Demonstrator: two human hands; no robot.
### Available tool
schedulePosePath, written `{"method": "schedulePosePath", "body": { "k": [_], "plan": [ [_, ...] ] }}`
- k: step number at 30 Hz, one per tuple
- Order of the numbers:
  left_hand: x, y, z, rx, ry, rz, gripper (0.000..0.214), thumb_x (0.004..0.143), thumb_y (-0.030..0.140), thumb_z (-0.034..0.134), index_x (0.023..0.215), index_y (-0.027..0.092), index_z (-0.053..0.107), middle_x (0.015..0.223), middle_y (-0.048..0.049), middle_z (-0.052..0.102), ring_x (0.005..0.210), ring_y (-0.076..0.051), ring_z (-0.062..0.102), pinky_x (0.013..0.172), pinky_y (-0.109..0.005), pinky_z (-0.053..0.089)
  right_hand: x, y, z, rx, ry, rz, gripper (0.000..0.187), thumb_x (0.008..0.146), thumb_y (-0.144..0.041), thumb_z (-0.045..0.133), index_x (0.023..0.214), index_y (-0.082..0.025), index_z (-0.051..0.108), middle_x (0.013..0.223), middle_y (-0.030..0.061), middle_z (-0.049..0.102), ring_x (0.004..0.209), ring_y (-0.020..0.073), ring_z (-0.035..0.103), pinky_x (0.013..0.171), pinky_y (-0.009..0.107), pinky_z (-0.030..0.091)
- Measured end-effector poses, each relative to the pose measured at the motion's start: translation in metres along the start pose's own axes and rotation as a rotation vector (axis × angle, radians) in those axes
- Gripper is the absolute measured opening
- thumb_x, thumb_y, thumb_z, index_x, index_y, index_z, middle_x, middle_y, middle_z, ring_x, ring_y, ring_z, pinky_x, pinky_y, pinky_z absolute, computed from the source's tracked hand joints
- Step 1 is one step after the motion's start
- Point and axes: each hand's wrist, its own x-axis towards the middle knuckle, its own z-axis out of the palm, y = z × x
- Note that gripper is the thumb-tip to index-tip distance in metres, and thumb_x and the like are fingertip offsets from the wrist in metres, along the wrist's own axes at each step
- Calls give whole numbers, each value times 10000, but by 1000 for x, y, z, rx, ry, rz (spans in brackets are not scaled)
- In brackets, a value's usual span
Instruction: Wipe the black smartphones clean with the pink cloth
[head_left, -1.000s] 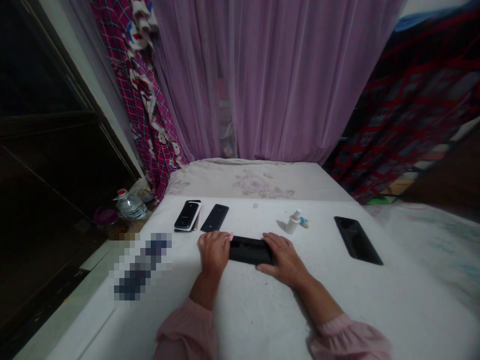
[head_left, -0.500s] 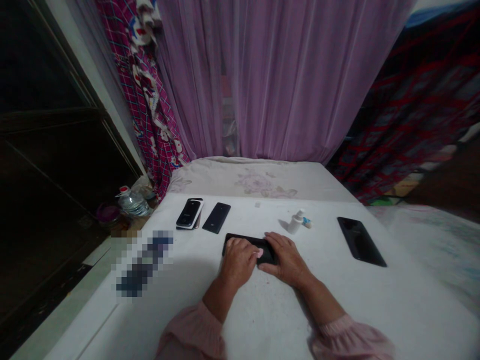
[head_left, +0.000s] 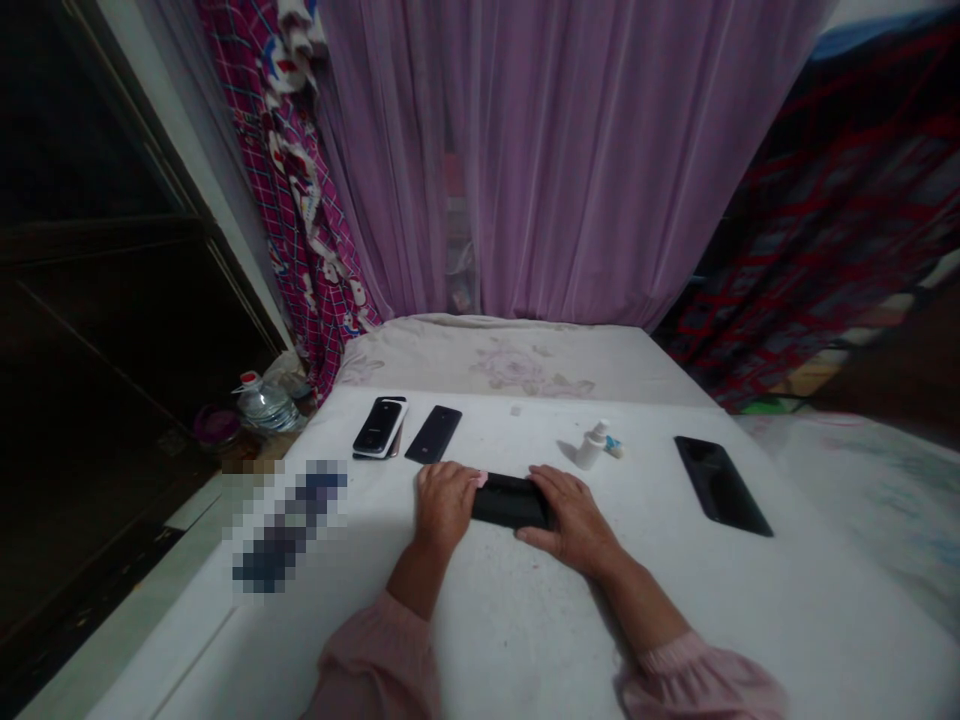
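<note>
A black phone [head_left: 508,500] lies flat on the white table [head_left: 525,620], straight in front of me. My right hand [head_left: 574,515] rests over its right end, fingers on top and thumb at the near edge, holding it down. My left hand [head_left: 442,503] is curled over the phone's left end. A small pink wipe [head_left: 481,479] peeks out at its fingertips. Most of the phone's ends are hidden under my hands.
Two more dark phones [head_left: 379,427] [head_left: 433,434] lie at the back left, and another black phone [head_left: 721,484] lies at the right. A small white bottle [head_left: 590,446] stands behind my right hand. A water bottle [head_left: 264,404] sits off the table's left. Purple curtains hang behind.
My left hand slid right across the phone with the pink wipe, then came back to the left end. My right hand has stayed on the right end.
</note>
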Motion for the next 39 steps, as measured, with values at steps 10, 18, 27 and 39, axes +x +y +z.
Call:
{"method": "schedulePosePath", "body": {
  "k": [10,18,27,39],
  "plan": [
    [1,-2,-4,48,29,-100,185,912,187,544,936,264,710,917,-28,702,919,-231,584,874,-402,355,-1,2,1,9,16,-17,800,765,-702,610,1321,-133,526,1376,200,537,1289,357,470,1049,545,360],
    [-7,29,5,-74,-39,79,151,872,162,580,873,258,696,849,-16,668,901,-211,569,887,-392,365,-1,3,3,-1,38,-38,825,753,-705,622,1352,-150,505,1368,204,542,1277,359,482,1037,554,369],
    [-7,31,2,-102,-85,143,164,889,181,576,881,278,707,845,-5,676,883,-194,572,871,-378,366,-1,2,3,3,36,-28,847,747,-719,620,1340,-125,508,1362,220,541,1278,363,480,1044,555,364],
    [1,-4,-4,41,36,-95,177,910,204,553,914,270,717,897,-22,710,922,-231,586,871,-398,347,1,-1,-3,28,-20,6,796,760,-697,619,1330,-150,521,1393,198,521,1301,364,455,1057,557,340]
  ]
}}
